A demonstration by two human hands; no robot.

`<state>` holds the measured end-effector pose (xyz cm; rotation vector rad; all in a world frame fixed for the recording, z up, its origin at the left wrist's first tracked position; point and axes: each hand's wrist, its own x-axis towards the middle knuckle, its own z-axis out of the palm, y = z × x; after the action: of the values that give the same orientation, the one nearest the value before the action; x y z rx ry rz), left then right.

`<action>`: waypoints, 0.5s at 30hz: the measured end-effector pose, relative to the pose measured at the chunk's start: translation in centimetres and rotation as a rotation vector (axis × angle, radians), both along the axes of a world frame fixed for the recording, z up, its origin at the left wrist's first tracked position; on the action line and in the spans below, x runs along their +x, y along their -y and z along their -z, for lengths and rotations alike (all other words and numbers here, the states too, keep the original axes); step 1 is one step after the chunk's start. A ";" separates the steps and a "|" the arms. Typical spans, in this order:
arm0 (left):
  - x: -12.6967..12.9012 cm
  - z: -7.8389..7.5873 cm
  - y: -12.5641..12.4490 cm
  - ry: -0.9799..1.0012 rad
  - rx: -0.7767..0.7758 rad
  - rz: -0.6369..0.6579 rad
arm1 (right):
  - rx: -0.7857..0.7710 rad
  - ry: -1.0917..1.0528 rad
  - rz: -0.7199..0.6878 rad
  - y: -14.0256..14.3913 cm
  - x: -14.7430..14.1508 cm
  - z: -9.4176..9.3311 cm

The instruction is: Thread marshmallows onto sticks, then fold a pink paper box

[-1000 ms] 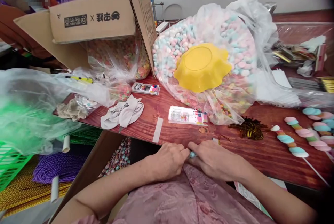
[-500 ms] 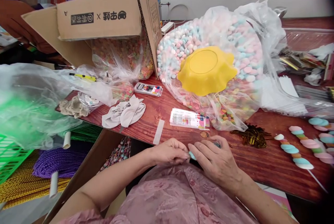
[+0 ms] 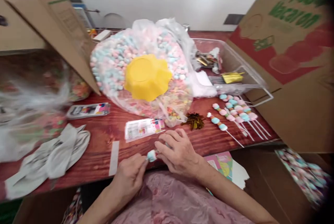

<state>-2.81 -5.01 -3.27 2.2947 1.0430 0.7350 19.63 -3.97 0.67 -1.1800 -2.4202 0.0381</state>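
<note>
Between my hands, just over the table's front edge, is a small blue-and-white marshmallow (image 3: 151,155), part of a marshmallow skewer mostly hidden by my fingers. My left hand (image 3: 130,171) is closed, its thumb and forefinger pinching at the marshmallow's left end; the stick itself does not show. My right hand (image 3: 177,151) curls its fingers round the skewer's right part. Beyond my fingers lie printed labels (image 3: 142,129) and a small heap of gold twist ties (image 3: 194,121). Several finished-looking marshmallow skewers (image 3: 219,122) rest on the table to the right, white sticks pointing towards me.
A yellow scalloped bowl (image 3: 147,77) lies upside down on a big clear bag of marshmallows (image 3: 112,62). Cardboard boxes stand left (image 3: 70,39) and right (image 3: 263,109). A clear tray (image 3: 250,84) holds packets and gold ties. Grey cloth (image 3: 62,151) lies front left.
The view has swung to the right, bringing the right-hand box and more of the skewers into sight. My hands have moved slightly apart, so the marshmallow between them shows more.
</note>
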 end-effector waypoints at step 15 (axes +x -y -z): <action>1.8 -0.3 -0.3 0.894 -1.124 -0.702 | 0.136 0.111 1.000 3.9 19.2 7.4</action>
<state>-0.99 -4.72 -2.96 0.5209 1.2791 0.9327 38.81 -7.84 -6.75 -2.1984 -1.6201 -0.4915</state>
